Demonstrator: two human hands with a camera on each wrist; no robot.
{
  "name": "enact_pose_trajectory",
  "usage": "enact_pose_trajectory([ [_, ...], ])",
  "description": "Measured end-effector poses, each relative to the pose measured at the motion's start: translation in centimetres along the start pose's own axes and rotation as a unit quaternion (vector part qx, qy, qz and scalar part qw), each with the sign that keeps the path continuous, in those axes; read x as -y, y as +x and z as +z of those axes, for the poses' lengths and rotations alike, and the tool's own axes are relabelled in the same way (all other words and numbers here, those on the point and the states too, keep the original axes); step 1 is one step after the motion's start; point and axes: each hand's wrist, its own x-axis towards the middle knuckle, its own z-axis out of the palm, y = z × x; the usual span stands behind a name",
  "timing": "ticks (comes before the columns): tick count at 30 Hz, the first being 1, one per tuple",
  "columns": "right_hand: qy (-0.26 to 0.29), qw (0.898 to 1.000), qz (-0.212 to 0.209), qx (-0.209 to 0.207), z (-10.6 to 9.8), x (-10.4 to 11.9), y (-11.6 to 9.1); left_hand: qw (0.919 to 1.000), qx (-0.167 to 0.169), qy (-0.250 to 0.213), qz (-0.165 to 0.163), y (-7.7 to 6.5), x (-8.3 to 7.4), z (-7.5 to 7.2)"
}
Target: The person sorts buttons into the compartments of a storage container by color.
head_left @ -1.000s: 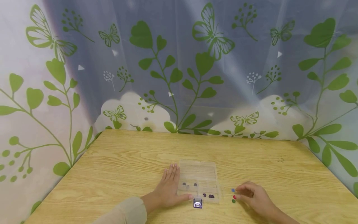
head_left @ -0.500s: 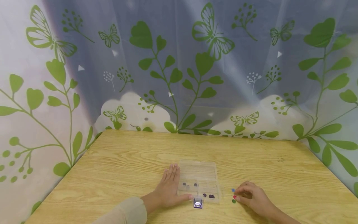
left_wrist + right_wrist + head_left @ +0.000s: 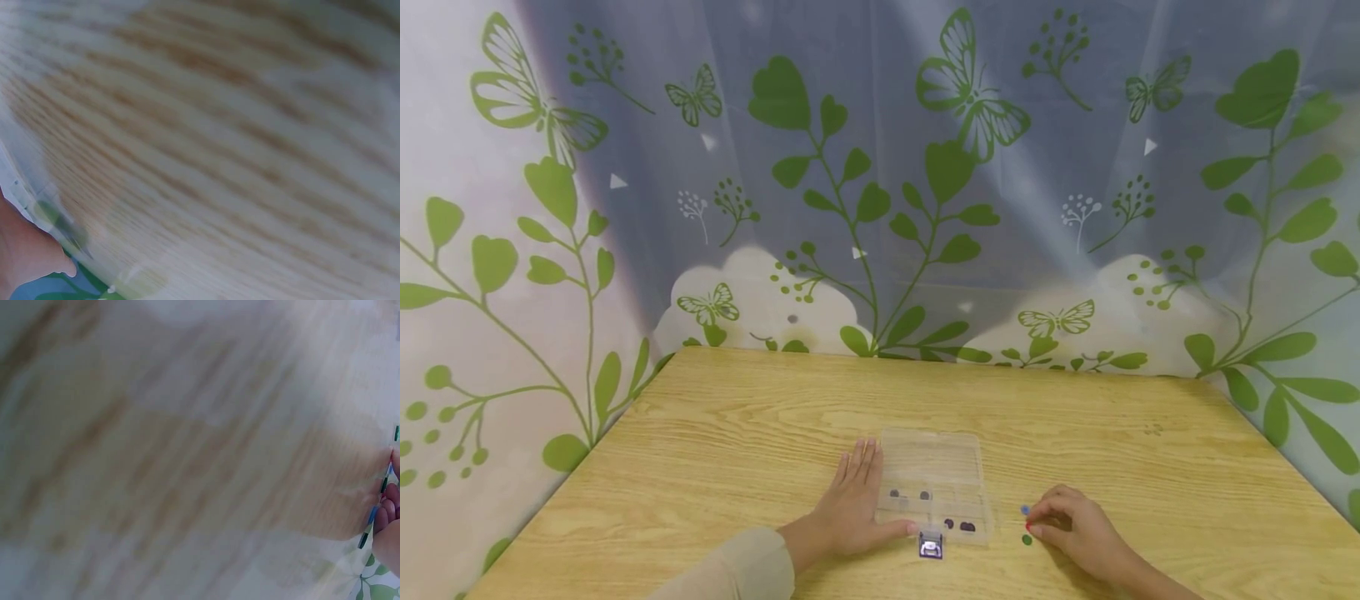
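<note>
A clear plastic compartment box (image 3: pixel 931 475) stands with its lid raised near the front of the table. My left hand (image 3: pixel 848 508) lies flat along its left side, fingers straight, thumb reaching along the front edge. In the box's compartments lie dark round buttons (image 3: pixel 967 527). To the right of it, my right hand (image 3: pixel 1078 529) has its fingers curled and pinches a small red button (image 3: pixel 1028 526) between thumb and fingertip, low over the table. A blue button (image 3: pixel 1025 509) lies just beyond the fingertips, and a green button (image 3: pixel 1027 540) lies nearer, below the thumb.
The box's latch flap (image 3: pixel 931 546) juts out at the front, by the left thumb. A wood-grain table (image 3: pixel 760 417) carries everything. Behind it hangs a curtain (image 3: pixel 880 208) with leaves and butterflies. In the right wrist view, button edges show beside the fingers (image 3: pixel 389 515).
My right thumb and fingertip have closed in on the red button, and less of it shows now. The left hand and box stay put.
</note>
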Motion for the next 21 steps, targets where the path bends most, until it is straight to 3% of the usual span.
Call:
enact_pose_trajectory([
  [21, -0.003, 0.999, 0.024, 0.037, -0.05, 0.58, 0.30, 1.0000, -0.003, 0.003, 0.005, -0.10, -0.17, -0.33],
])
